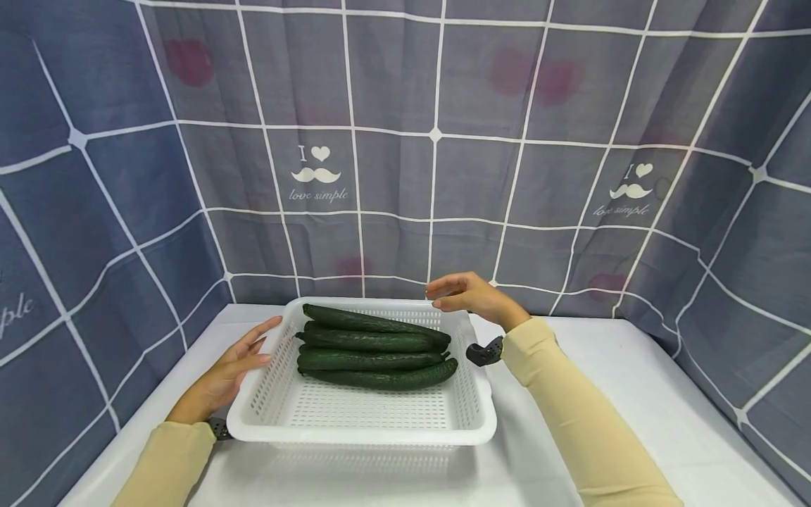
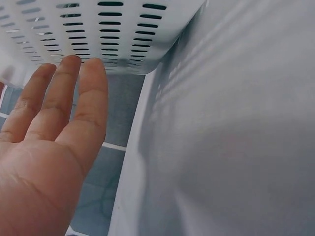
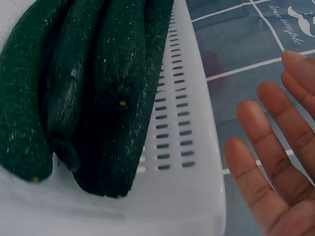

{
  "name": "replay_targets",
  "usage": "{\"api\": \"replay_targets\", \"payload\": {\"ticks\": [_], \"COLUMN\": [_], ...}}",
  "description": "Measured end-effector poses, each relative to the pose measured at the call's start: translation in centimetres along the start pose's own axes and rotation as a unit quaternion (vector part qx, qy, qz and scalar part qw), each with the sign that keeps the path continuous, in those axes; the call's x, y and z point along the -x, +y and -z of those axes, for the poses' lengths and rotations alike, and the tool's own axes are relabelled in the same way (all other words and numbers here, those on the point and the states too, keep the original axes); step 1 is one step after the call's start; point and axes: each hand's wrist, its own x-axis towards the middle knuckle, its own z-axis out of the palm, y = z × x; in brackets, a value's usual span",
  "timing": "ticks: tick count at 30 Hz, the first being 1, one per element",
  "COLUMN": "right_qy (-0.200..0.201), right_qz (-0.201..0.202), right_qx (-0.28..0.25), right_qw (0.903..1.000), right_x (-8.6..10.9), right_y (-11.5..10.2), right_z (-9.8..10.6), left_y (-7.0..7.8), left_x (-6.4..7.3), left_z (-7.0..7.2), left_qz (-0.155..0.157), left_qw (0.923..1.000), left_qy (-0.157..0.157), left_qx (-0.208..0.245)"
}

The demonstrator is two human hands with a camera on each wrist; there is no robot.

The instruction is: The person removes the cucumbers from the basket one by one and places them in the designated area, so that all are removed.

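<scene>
A white perforated plastic basket [image 1: 361, 434] stands on the white-covered table, with several long dark green cucumbers [image 1: 374, 342] lying side by side across its back half. My left hand [image 1: 228, 370] is at the basket's left side, thumb and fingers spread. In the left wrist view that hand's straight fingers [image 2: 91, 98] reach up to the slotted wall. Above the back right corner is my right hand [image 1: 478, 297], fingers extended and nothing in its grasp. The right wrist view has this hand [image 3: 283, 162] just outside the rim, near the cucumber ends.
A grey-blue checked curtain [image 1: 393, 176] with white lines hangs behind the table and along both sides. White tabletop [image 1: 570, 394] extends to the right of the basket and in front of it. A dark wrist strap [image 1: 484, 352] shows at the right wrist.
</scene>
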Motion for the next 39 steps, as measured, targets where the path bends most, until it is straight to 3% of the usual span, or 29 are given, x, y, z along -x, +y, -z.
{"api": "replay_targets", "payload": {"ticks": [9, 22, 29, 39], "right_qy": [-0.016, -0.027, -0.037, -0.043], "right_qz": [0.001, -0.001, -0.023, -0.046], "right_qx": [0.004, 0.008, 0.030, 0.031], "right_qw": [0.9999, 0.9996, 0.9986, 0.9976], "right_x": [-0.7, -2.2, -2.9, -3.8], "right_y": [0.4, 0.6, 0.4, 0.8], "right_z": [-1.0, -2.5, -3.5, -4.8], "left_y": [-0.1, -0.1, -0.2, -0.2], "left_x": [-0.2, -0.3, -0.1, 0.0], "left_z": [0.0, 0.0, 0.0, -0.2], "left_qz": [-0.015, -0.003, 0.009, 0.003], "left_qw": [0.9996, 1.0000, 0.9999, 1.0000], "left_qy": [-0.021, -0.002, 0.009, 0.005], "left_qx": [0.009, -0.008, -0.011, -0.005]}}
